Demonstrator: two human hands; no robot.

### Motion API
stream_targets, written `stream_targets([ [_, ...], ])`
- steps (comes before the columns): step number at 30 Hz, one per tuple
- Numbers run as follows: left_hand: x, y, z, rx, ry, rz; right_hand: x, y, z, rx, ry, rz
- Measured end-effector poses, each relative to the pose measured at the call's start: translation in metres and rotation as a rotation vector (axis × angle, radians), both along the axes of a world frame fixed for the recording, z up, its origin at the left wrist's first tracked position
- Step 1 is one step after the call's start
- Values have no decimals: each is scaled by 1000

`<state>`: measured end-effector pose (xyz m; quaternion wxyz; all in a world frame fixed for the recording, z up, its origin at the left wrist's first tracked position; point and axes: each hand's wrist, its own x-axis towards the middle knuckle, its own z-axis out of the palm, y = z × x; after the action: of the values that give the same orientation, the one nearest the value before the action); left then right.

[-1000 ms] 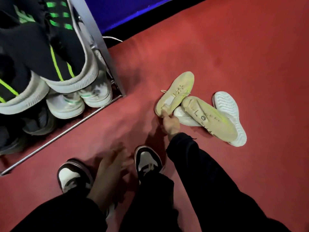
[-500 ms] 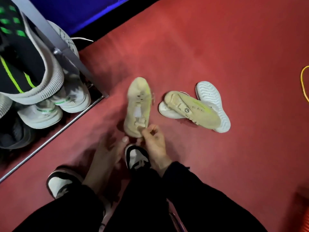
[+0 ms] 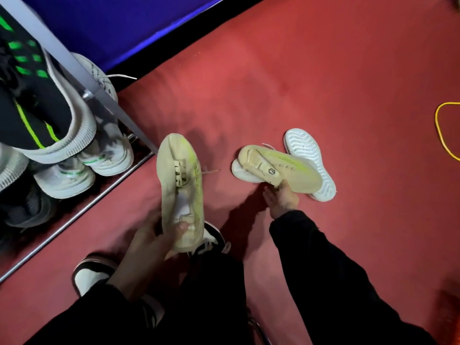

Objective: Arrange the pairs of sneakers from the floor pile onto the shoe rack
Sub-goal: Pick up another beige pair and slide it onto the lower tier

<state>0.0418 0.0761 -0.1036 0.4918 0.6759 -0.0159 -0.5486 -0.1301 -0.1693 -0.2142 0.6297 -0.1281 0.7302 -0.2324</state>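
your left hand (image 3: 149,239) clamps the heel of one cream sneaker (image 3: 180,185), toe pointing away; your right hand (image 3: 282,199) pinches the collar of its mate (image 3: 281,168), lying across a white sneaker (image 3: 311,160) on the red floor (image 3: 298,83). that thin pinch could slip on lifting, and the loose lace may snag.

Single head-worn wide-angle view, directed forward and steeply down.

The camera looks from above onto the red floor (image 3: 323,78), close enough that the person's dark sleeves and trouser legs fill the lower edge. The shoe rack (image 3: 74,70) occupies the left edge at near range, its upright post crossing the upper-left corner. A blue wall base (image 3: 119,26) bounds the top. Straight lines bow toward the frame margins. No second view is provided.
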Motion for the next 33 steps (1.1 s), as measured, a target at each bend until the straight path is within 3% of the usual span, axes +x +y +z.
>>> stream_targets([
  [5,5,2,25,-36,114,50,13,35,50,-140,38,202],
  [8,6,-1,53,-107,163,9,29,60,94,-256,50,556],
  [13,26,16,109,-203,76,-10,56,64,189,-312,-201,1261],
  [17,27,61,144,-200,-39,-54,61,73,257,-291,-254,1553],
  [22,-6,140,189,-206,138,185,68,148,311,-96,-405,1644],
  [24,-21,174,202,-245,180,301,71,183,310,-2,-458,1582],
  [29,-56,238,210,-193,-3,606,73,276,309,197,-563,1146],
  [31,-63,258,205,-95,-117,697,67,307,310,238,-585,1170],
  [33,-63,275,195,11,-200,718,61,331,309,235,-503,1383],
])
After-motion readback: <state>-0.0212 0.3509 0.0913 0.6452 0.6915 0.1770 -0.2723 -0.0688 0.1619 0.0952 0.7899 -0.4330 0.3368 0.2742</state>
